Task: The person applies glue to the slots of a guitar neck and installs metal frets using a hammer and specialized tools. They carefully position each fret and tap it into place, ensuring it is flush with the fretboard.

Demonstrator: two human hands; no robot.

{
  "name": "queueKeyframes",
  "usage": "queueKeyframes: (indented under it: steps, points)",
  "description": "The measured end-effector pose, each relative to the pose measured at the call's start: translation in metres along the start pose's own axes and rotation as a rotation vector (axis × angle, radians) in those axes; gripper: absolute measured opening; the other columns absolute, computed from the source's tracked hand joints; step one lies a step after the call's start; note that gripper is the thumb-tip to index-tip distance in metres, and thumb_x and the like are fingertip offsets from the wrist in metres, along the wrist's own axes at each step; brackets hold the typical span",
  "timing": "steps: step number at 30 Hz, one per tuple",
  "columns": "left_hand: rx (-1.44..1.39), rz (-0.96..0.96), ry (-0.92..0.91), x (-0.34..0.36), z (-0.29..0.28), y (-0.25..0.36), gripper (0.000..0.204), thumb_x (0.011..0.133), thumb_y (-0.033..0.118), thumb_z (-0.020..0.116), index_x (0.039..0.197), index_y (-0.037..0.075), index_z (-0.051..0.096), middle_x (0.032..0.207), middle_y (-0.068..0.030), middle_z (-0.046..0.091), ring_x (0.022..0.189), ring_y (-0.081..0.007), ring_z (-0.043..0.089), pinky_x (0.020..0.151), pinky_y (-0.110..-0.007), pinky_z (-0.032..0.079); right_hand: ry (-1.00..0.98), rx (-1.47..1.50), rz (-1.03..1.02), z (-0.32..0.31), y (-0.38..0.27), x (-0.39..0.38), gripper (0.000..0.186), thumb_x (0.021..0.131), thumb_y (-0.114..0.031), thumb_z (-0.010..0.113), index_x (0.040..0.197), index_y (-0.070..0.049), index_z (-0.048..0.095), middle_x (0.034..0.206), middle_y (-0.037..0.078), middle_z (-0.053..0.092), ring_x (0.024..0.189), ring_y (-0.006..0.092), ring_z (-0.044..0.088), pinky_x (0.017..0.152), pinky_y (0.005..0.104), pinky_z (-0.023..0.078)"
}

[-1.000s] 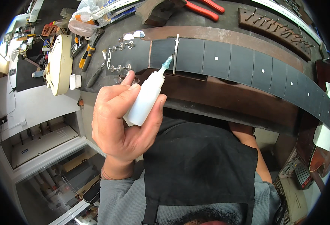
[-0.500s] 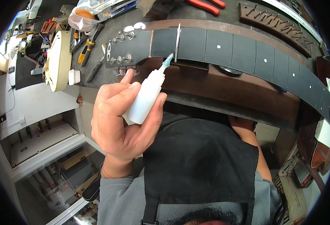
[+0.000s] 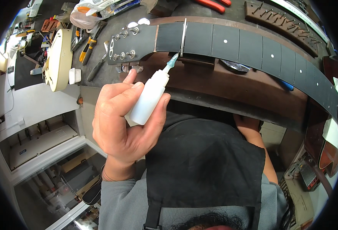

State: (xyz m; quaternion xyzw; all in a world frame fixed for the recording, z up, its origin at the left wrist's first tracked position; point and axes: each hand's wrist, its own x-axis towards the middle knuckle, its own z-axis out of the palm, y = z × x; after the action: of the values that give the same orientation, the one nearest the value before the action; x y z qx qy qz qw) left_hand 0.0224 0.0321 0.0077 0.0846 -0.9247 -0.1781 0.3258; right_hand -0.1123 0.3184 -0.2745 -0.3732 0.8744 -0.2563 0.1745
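My left hand (image 3: 119, 122) grips a small white squeeze bottle (image 3: 147, 99) with a tapered teal tip. The tip points up beside a thin metal strip (image 3: 184, 32) lying across a dark fretboard (image 3: 199, 38) with white dot markers. The guitar headstock (image 3: 138, 44), with metal tuner posts, is at the left end of the neck. The neck rests over a brown wooden support (image 3: 199, 84). My right hand (image 3: 245, 126) is low at the right by the bench's front edge; its fingers are hidden.
Behind the neck are red-handled pliers (image 3: 211, 5), a wooden block with upright pins (image 3: 280, 25) and a plastic bag (image 3: 84, 15). At the left are yellow-handled tools (image 3: 86, 51) and a cream guitar body (image 3: 59, 59). A reddish-brown guitar (image 3: 326, 157) stands at the right.
The bench and neck appear higher in the picture. The bottle tip is nearer the base of the metal strip, and a shiny object and blue piece under the neck have come into view.
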Motion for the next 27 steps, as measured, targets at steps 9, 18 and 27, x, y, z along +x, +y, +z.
queueKeyframes:
  steps: [9,18,27]
  points:
    - [0.001,0.023,0.087,-0.004,0.004,-0.007,0.043,0.076,0.000,0.095,0.109,-0.003,0.067,0.089,-0.0164,0.072,0.079,-0.0247,0.070,0.093,-0.053,0.065,0.023,-0.037,-0.001,-0.006,-0.006,0.001,0.056,0.096,-0.037,0.074,0.141,-0.005,0.065,0.144,0.023,0.063,0.138,0.0442,0.055,0.119,0.0509,0.039]
    - [-0.025,0.038,0.072,-0.009,0.000,-0.005,0.046,0.077,0.000,0.094,0.112,-0.004,0.065,0.090,-0.0168,0.070,0.081,-0.0240,0.069,0.095,-0.054,0.065,0.043,-0.039,0.014,-0.006,-0.008,0.003,0.057,0.097,-0.040,0.072,0.140,-0.005,0.065,0.144,0.024,0.063,0.136,0.0446,0.055,0.117,0.0517,0.040]
    - [-0.274,-0.107,0.174,-0.014,-0.013,-0.011,0.044,0.087,-0.001,0.085,0.121,-0.006,0.058,0.105,-0.0184,0.066,0.097,-0.0242,0.067,0.103,-0.054,0.062,0.046,-0.072,0.027,-0.004,-0.008,0.001,0.056,0.097,-0.042,0.070,0.139,-0.006,0.067,0.142,0.023,0.064,0.135,0.0445,0.057,0.116,0.0521,0.042]
